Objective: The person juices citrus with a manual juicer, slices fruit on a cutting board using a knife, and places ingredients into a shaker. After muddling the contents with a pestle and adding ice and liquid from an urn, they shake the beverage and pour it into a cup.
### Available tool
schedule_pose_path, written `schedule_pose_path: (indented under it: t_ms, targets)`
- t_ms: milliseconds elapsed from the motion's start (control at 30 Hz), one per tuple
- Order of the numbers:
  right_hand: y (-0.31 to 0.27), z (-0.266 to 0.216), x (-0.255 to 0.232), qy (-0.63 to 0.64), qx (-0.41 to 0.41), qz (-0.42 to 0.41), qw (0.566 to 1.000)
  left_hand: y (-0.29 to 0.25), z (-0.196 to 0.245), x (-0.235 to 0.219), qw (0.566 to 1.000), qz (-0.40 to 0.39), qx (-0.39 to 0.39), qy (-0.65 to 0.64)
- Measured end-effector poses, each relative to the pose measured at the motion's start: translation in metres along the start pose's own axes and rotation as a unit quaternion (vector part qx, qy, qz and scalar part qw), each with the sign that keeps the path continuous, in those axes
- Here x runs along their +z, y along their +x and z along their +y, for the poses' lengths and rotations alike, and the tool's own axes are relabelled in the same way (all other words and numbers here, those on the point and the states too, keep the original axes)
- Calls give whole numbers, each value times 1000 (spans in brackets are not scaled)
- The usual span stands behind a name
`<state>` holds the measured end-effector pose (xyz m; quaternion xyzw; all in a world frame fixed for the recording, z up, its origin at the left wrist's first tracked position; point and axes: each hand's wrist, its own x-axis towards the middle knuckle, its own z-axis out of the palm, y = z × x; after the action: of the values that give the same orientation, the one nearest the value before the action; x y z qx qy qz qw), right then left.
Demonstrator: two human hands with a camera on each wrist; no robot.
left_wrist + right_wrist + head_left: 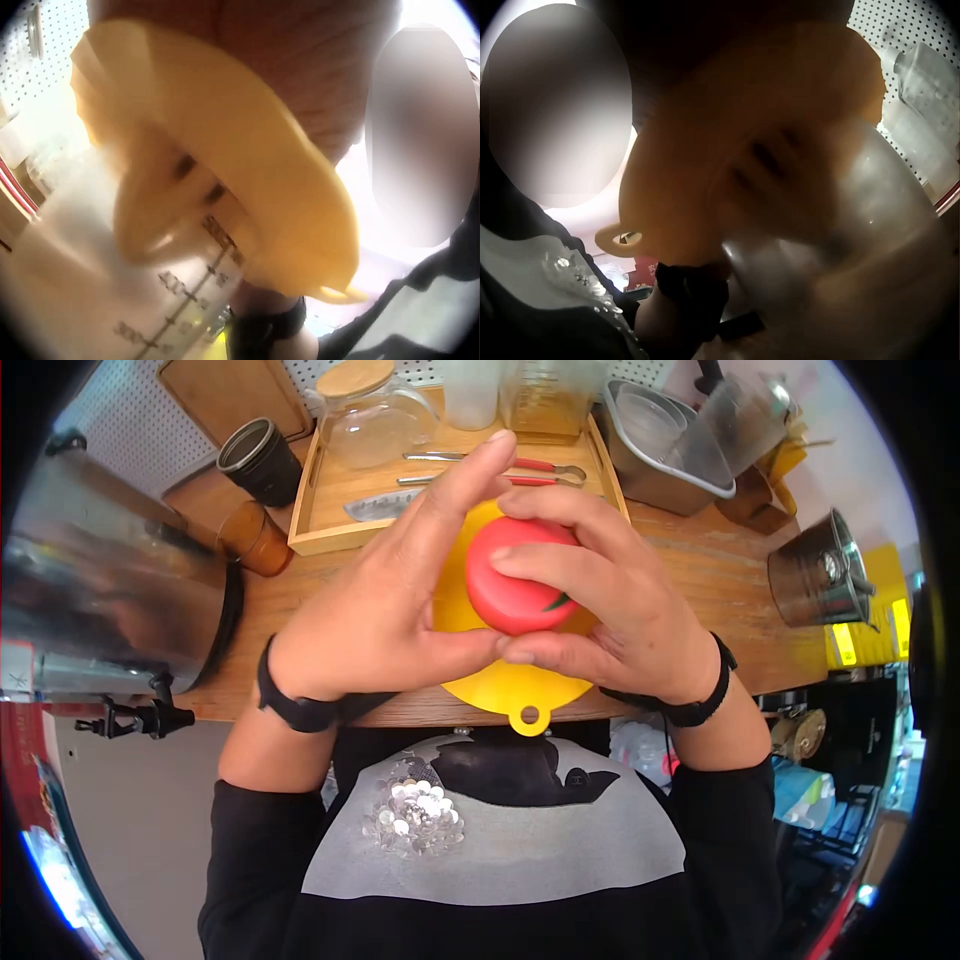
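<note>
In the head view my right hand point(620, 595) holds a red tomato-like ball point(520, 595) with a dark green mark, its fingers bent over the top. My left hand point(370, 585) is beside the ball, index finger stretched upward and thumb straight along its lower edge. Beneath both hands lies a yellow slotted strainer point(530, 685) with a ring tab. Seen from below in the left wrist view, the slotted bowl of the strainer point(292, 202) hangs in the mouth of a translucent measuring cup point(142, 300). The right wrist view shows the same strainer point(675, 187) over the cup point(889, 210).
Behind the hands, a wooden tray point(335, 540) carries a knife point(380, 507), red-handled tools, a glass pot point(370, 425) and a jug. A large metal container point(110, 560) and an amber cup point(256, 538) stand left; a grey bin point(655, 470) and metal bucket point(820, 570) stand right.
</note>
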<state>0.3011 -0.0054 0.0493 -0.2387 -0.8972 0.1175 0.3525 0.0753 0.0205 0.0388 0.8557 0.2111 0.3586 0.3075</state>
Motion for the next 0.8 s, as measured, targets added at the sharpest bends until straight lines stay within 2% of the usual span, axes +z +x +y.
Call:
schedule_pose_path:
  t_ms: [33,67,100,167,233,300,367,433,500,600,667,800]
  targets:
    - [1,0,0,6,18,-10,1000,-4,-5,-9,1000,-26,12,8]
    - [2,1,1,5,10,-2,1000,-9,-15,-16,998,-16,-3,-65]
    - [3,1,1,5,8,-14,1000,-14,-19,-17,998,-5,-4,-70]
    - [5,0,0,16,23,-11,1000,-19,-27,-18,963,62,-85,-249]
    - [8,-2,-3,18,31,-36,999,-28,-47,-8,945,73,-107,-301]
    - [13,-3,-6,19,42,-61,997,-31,-56,3,899,20,-108,-423]
    - [17,-5,-9,11,46,-87,995,-36,-54,11,894,15,-112,-433]
    - [21,-8,-12,0,54,-109,993,-38,-54,16,862,-36,-124,-489]
    - [25,-11,-13,-10,60,-131,990,-40,-58,19,861,-23,-110,-497]
    - [27,-15,-13,-5,78,-117,990,-41,-58,19,870,-17,-100,-482]
    - [27,-16,-14,11,92,-105,990,-41,-57,21,894,-13,-82,-440]
    - [23,-10,-16,26,72,-79,994,-43,-58,21,896,-7,-97,-432]
